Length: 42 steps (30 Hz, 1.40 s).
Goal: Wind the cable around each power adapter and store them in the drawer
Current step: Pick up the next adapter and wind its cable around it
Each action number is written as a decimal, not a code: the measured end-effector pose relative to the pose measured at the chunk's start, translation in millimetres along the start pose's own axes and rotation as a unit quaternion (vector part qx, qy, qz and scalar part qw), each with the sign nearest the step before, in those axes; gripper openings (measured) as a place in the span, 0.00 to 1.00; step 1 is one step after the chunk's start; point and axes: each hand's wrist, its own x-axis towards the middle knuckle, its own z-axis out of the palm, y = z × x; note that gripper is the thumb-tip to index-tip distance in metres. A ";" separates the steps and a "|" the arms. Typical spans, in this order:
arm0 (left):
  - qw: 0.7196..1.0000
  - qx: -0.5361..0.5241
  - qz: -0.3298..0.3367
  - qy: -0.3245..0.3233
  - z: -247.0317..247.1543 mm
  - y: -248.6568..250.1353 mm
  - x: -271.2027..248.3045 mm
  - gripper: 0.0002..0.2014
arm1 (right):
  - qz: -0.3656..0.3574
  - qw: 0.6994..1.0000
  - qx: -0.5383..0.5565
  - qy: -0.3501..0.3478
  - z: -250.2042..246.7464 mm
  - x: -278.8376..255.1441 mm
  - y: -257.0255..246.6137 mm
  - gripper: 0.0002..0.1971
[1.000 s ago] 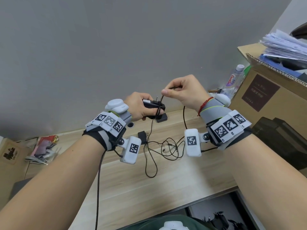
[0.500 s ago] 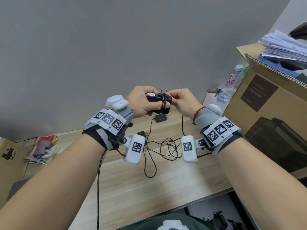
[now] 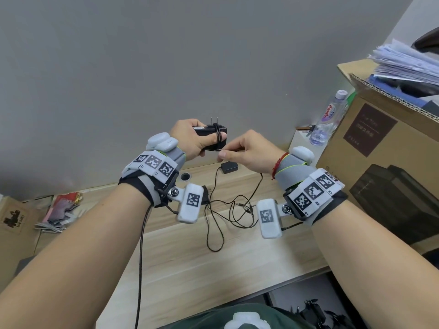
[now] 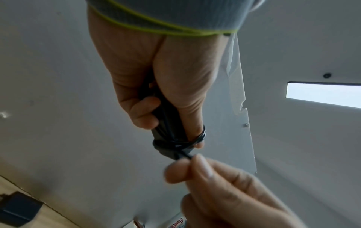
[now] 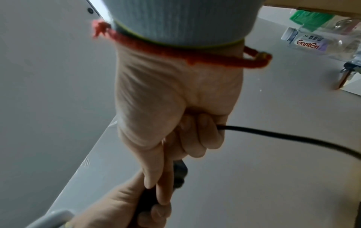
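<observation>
My left hand point(image 3: 190, 141) grips a black power adapter point(image 3: 211, 134) raised above the desk, prongs pointing up; its thumb lies under a few turns of thin black cable point(image 3: 218, 136). The left wrist view shows those turns point(image 4: 175, 142) looped round the adapter's end and my thumb. Just below and to the right, my right hand point(image 3: 247, 150) pinches the cable point(image 5: 273, 134) between thumb and forefinger, pulled taut from the adapter. The rest of the cable hangs down to the desk point(image 3: 190, 269). A second black adapter point(image 3: 229, 167) lies on the desk, and loose cable loops point(image 3: 235, 212) lie nearer me.
A cardboard box point(image 3: 380, 138) stacked with papers stands at the right, with a water bottle point(image 3: 330, 115) beside it. A drawer point(image 3: 316, 312) at the bottom right holds dark adapters. Bags and clutter point(image 3: 59, 210) lie at the left. A grey wall rises behind the desk.
The left hand has lifted the adapter higher, now with more cable turns round it. The right hand has swung from above the adapter down to below its right end, drawing the cable along.
</observation>
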 end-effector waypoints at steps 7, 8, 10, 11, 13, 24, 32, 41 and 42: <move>0.995 0.080 0.004 -0.057 -0.8 -2.9 -8.0 0.20 | -0.037 0.996 0.036 0.069 -26.1 5.3 -14.7 0.04; 0.995 0.081 0.009 -0.066 0.2 -0.7 -9.3 0.20 | -0.037 0.995 0.035 0.083 -29.0 7.2 -13.7 0.04; 0.993 0.085 0.021 -0.082 2.0 3.5 -11.0 0.19 | -0.034 0.993 0.035 0.110 -32.1 12.0 -8.9 0.06; 0.992 0.087 0.027 -0.093 3.0 5.3 -12.0 0.19 | -0.031 0.991 0.041 0.122 -33.3 13.8 -6.4 0.07; 0.990 0.077 0.034 -0.112 5.2 7.8 -13.0 0.19 | -0.028 0.988 0.064 0.135 -34.9 17.3 -1.2 0.07; 0.991 -0.039 0.066 -0.106 10.5 23.8 -16.0 0.15 | -0.010 0.992 0.069 0.109 -10.6 17.5 27.0 0.10; 0.993 -0.113 0.023 -0.007 10.7 22.6 -5.9 0.16 | 0.009 0.999 0.015 0.037 11.3 7.8 18.1 0.12; 1.000 0.013 -0.001 0.002 -2.4 5.9 2.2 0.22 | -0.015 0.999 0.012 0.043 -5.7 3.6 4.6 0.09; 0.999 0.033 0.000 -0.005 -2.9 4.7 2.1 0.24 | -0.019 0.999 0.010 0.047 -10.1 3.7 2.9 0.09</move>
